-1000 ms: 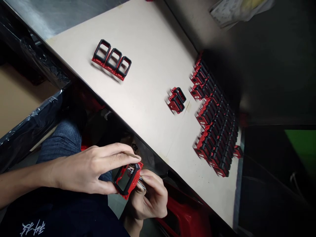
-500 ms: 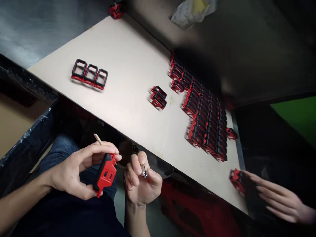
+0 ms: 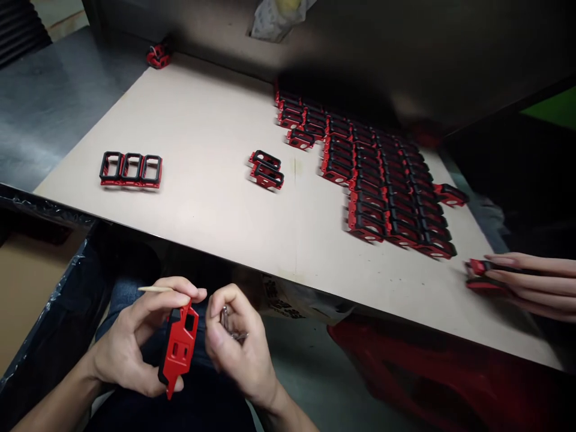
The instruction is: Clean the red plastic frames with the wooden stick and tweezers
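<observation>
My left hand (image 3: 130, 345) grips a red and black plastic frame (image 3: 180, 345) by its two ends, thumb at the bottom and fingers at the top. A thin wooden stick (image 3: 155, 289) is tucked between the fingers of that same hand and points left. Close by on the right, my right hand (image 3: 238, 342) is closed around a small shiny metal tool that looks like a nail clipper (image 3: 231, 327); fingers partly cover it. The clipper and the frame are apart. Both hands are above my lap, in front of the table edge.
On the pale table (image 3: 202, 204) stand three joined frames (image 3: 130, 170), a pair of frames (image 3: 266, 171) and a large block of rows (image 3: 373, 174). Another person's hand (image 3: 535, 282) touches a red and black piece (image 3: 479, 270) at right. A plastic-lined box (image 3: 49, 312) is at left.
My view has turned, so the table appears more level. My right hand has turned, its fingers now curled over the clipper. The frame in my left hand stands more upright. The other person's hand holds its piece differently.
</observation>
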The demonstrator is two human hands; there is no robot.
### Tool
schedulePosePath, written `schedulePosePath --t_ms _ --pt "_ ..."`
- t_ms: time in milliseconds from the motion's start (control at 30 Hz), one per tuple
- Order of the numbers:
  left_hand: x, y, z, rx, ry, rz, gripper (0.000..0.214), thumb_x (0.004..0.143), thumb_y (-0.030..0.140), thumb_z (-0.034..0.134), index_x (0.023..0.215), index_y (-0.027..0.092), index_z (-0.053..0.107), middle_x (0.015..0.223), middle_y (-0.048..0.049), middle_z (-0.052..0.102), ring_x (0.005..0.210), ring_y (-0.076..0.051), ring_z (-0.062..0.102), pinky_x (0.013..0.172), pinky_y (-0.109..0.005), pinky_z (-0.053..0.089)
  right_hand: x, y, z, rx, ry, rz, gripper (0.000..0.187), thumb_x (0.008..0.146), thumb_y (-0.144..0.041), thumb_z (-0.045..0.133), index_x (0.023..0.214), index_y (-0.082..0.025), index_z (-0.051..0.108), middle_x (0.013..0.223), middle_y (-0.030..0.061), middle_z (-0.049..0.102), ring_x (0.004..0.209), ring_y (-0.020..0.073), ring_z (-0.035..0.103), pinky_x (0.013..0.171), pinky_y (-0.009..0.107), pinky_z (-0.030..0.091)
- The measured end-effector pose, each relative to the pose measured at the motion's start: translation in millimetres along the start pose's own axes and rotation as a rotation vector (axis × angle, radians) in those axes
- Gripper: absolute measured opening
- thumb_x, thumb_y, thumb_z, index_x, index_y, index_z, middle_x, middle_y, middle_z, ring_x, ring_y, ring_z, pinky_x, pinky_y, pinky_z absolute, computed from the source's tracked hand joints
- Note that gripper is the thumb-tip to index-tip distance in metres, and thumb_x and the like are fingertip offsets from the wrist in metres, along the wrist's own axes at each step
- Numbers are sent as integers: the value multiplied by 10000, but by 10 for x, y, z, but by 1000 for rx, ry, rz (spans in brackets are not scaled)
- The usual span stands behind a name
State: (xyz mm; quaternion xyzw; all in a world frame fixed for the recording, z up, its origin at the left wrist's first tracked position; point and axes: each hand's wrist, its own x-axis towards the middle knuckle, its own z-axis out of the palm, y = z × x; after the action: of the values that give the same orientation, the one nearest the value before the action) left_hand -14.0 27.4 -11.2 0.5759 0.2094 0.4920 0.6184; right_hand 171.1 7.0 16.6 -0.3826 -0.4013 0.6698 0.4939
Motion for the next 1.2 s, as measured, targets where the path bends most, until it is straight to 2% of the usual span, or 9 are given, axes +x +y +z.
schedulePosePath --t_ms 133,333,500,600,700,833,967,1067,1200 --pt "36 44 -3 228 -43 95 727 804 251 890 1468 308 600 1306 -109 652 1317 -296 649 1165 -414 526 57 -119 65 -452 -17 -118 252 767 -173 692 829 -243 458 574 -140 304 477 44 263 469 186 264" --pt "32 11 4 295 -42 107 748 778 267 908 1459 302 600 1240 -105 663 1243 -316 694 1148 -458 552 115 -138 21 -601 -24 -328 178 981 -187 492 809 -228 513 618 -68 444 486 75 405 486 221 355" --pt "47 -23 43 202 15 80 747 770 402 934 1436 295 613 1229 -91 639 1250 -286 680 1126 -418 571 20 -81 -159 -687 327 -414 199 1015 -135 494 1147 -234 605 672 -56 569 485 92 501 471 210 408" --pt "71 -22 62 185 -7 84 747 787 395 926 1451 286 601 1247 -81 619 1271 -249 667 1148 -359 544 -28 -84 -141 -610 231 -338 85 986 -230 622 1066 -235 594 593 -106 462 417 67 394 431 197 357" --pt "65 -23 66 236 -14 89 731 788 353 922 1443 289 605 1238 -95 637 1255 -276 674 1133 -410 561 -3 -115 -73 -581 81 -247 188 920 -257 699 855 -231 525 562 -131 345 416 42 303 424 189 288" --pt "27 -43 53 239 -21 56 713 782 338 920 1427 294 618 1227 -119 652 1252 -319 678 1085 -467 592 81 -139 -113 -664 149 -303 258 975 -167 541 725 -216 506 576 -89 398 447 49 352 444 196 311" --pt "5 -82 39 120 57 -29 745 730 455 949 1393 327 635 1239 -99 625 1280 -327 671 1101 -490 565 83 -76 -241 -696 331 -395 147 1012 -133 518 981 -213 638 674 -40 605 544 96 583 523 202 480" --pt "1 -107 29 45 109 -101 777 685 492 968 1376 349 642 1285 -101 605 1267 -362 691 1078 -500 570 61 2 -272 -763 246 -454 199 1009 -121 541 1150 -214 645 915 46 746 789 158 740 685 255 608" --pt "0 -122 11 -22 102 -146 784 680 487 972 1381 368 642 1329 -92 577 1223 -346 724 1076 -481 567 84 93 -260 -960 48 -457 186 1037 -195 557 1196 -192 654 1112 119 781 996 211 777 739 275 634"
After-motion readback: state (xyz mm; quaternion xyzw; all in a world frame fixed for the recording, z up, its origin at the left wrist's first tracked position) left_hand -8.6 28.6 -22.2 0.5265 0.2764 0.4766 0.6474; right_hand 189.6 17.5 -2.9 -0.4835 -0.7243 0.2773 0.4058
